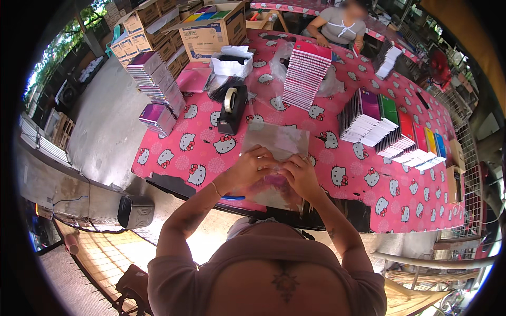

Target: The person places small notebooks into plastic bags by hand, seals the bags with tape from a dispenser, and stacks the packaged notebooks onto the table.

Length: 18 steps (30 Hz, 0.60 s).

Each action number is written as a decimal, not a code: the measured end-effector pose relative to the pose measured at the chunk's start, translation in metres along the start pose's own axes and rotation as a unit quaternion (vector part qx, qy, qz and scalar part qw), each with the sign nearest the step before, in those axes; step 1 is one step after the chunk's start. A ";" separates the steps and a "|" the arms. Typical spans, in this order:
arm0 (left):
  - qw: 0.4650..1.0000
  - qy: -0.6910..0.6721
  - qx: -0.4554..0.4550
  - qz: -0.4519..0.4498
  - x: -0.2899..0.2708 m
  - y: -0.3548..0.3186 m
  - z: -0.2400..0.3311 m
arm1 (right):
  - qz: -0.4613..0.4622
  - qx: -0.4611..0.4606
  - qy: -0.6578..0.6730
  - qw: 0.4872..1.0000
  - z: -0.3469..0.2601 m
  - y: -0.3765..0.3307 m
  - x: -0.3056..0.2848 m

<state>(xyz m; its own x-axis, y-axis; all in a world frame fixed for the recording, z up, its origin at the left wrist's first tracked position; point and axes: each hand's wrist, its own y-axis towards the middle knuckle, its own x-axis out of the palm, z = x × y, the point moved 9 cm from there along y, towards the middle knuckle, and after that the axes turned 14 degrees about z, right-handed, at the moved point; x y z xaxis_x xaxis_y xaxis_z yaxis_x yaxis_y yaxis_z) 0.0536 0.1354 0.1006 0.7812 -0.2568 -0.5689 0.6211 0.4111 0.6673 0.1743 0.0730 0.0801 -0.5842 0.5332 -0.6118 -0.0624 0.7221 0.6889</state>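
My left hand (252, 165) and my right hand (299, 174) meet over a clear plastic sleeve (269, 195) with something pink inside, held at the near edge of the pink cartoon-cat tablecloth (369, 179). Both hands pinch the sleeve's top edge. More clear sleeves (276, 139) lie flat just beyond my fingers. A black tape dispenser (232, 108) stands a little farther back on the left. A blue pen (232, 198) lies under my left wrist.
Stacks of spiral notebooks stand about: a tall pink stack (305, 73) in the middle, fanned colourful ones (392, 131) on the right, purple ones (155, 81) on the left. Cardboard boxes (211, 29) sit at the back left. Another person (340, 26) sits across the table.
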 end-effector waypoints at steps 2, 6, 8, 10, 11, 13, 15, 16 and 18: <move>0.996 -0.016 -0.084 -0.017 0.003 0.003 -0.025 | -0.035 0.095 0.060 0.993 0.014 -0.002 0.009; 0.975 0.011 -0.214 -0.059 0.023 0.019 -0.041 | 0.043 0.150 0.078 0.985 0.023 0.005 0.000; 0.974 0.171 -0.132 -0.063 0.030 0.020 -0.030 | 0.075 0.092 -0.034 0.992 0.001 0.025 -0.013; 0.975 0.188 -0.108 -0.040 0.033 0.026 -0.033 | 0.055 0.142 0.011 0.988 0.018 0.025 -0.011; 0.983 0.126 -0.130 -0.017 0.032 0.031 -0.042 | 0.017 0.217 0.115 0.969 0.048 0.012 0.003; 0.972 -0.024 -0.232 -0.033 0.038 0.018 -0.075 | -0.017 0.332 0.273 0.903 0.066 -0.006 0.027; 0.902 -0.203 -0.369 -0.097 0.057 -0.006 -0.109 | -0.003 0.407 0.365 0.837 0.072 -0.013 0.037; 0.918 -0.189 -0.348 0.000 0.043 0.000 -0.118 | 0.016 0.413 0.360 0.836 0.079 -0.016 0.036; 0.932 -0.007 -0.307 0.195 -0.014 0.001 -0.151 | 0.050 0.422 0.351 0.834 0.088 -0.024 0.035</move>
<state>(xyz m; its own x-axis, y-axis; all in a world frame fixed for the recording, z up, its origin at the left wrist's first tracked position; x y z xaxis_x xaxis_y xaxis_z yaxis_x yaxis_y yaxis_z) 0.0341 0.2714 0.0365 0.9437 0.0070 -0.3307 0.1403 0.8970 0.4192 0.2269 0.1135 0.0081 -0.9007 0.4343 0.0148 0.4345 0.9004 0.0219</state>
